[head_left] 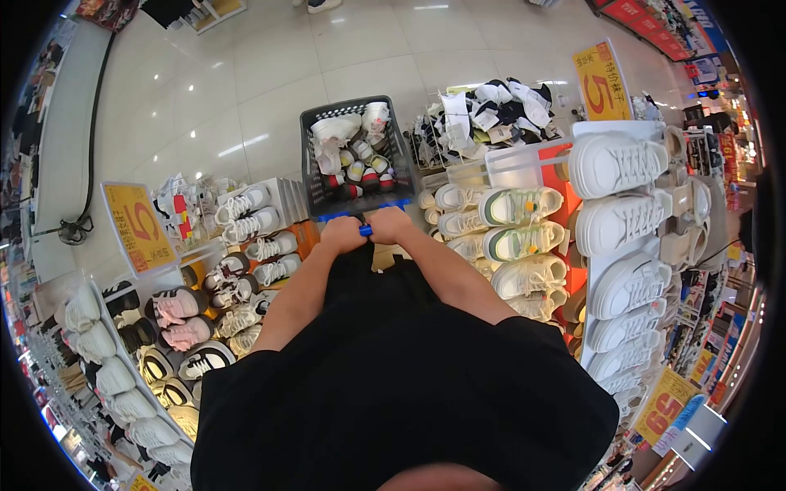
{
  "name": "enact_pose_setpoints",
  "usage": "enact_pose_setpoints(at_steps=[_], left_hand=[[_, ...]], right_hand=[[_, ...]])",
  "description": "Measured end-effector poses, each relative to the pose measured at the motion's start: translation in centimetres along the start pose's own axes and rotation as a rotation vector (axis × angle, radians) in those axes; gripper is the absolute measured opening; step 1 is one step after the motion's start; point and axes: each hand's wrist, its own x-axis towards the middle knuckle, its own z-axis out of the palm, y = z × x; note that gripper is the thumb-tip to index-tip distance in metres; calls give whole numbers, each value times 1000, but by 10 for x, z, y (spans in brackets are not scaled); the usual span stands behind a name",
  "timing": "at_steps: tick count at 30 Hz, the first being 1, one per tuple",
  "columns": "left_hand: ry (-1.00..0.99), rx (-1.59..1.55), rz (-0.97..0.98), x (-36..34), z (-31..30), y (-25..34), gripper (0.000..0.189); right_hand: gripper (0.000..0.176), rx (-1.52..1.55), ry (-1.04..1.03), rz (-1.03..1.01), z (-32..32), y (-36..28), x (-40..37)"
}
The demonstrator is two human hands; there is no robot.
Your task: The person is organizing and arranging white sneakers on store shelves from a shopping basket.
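Note:
Both hands are side by side on the blue handle (366,231) at the near end of a dark basket cart (309,151). My left hand (341,235) wraps round its left part, and my right hand (388,225) wraps round its right part. Inside the cart lie white shoes (336,131) at the far end and several small shoes in white, black and red (358,170) nearer to me.
Shoe racks flank me, with pink shoes (182,305) on the left and white sneakers (620,166) on the right. A wire bin of socks (491,114) stands right of the cart. Tiled floor (270,49) stretches ahead; a person's shoe (324,5) shows at the top.

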Motion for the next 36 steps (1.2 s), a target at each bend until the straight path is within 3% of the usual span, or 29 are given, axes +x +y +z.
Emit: enact_pose_setpoints(at_steps=[19,36], left_hand=[[87,-35,15,121,-114,-45,32],[213,-186,-139,227,-220,-77,34]], right_hand=[[25,-67,12,-50,-120,65,128],[25,-227,-81,-230,-262,122,262]])
